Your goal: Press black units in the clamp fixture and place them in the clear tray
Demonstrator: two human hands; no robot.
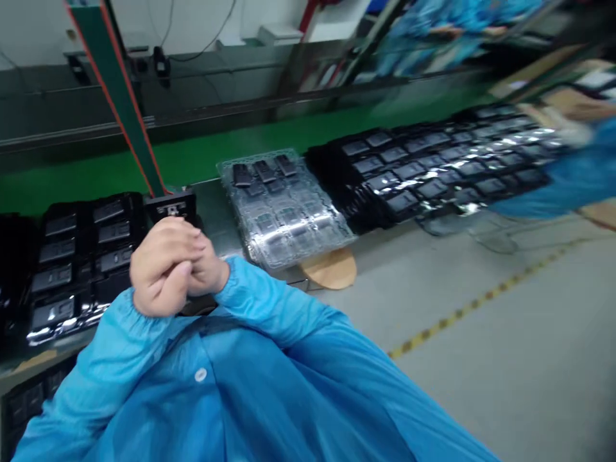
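Both hands are brought together in front of the chest, at the near side of the worktop (212, 199). The left hand (156, 269) comes in from the lower left with its forearm angled upward, and its fingers curl closed over the right hand (209, 266), thumb laid across the front. The right forearm slants in from the lower right, bent at the elbow, and its sleeve cuff sits at the wrist. The right hand is largely covered, so I cannot tell how its fingers stand or whether anything lies between the palms.

Just beyond the hands is a black fixture (171, 204) at the foot of a green post (113, 90). To the left lie black trays (84, 276) with dark rectangular parts; to the right, a stack of clear trays (289, 218) carries three black parts (264, 171) along its far edge.
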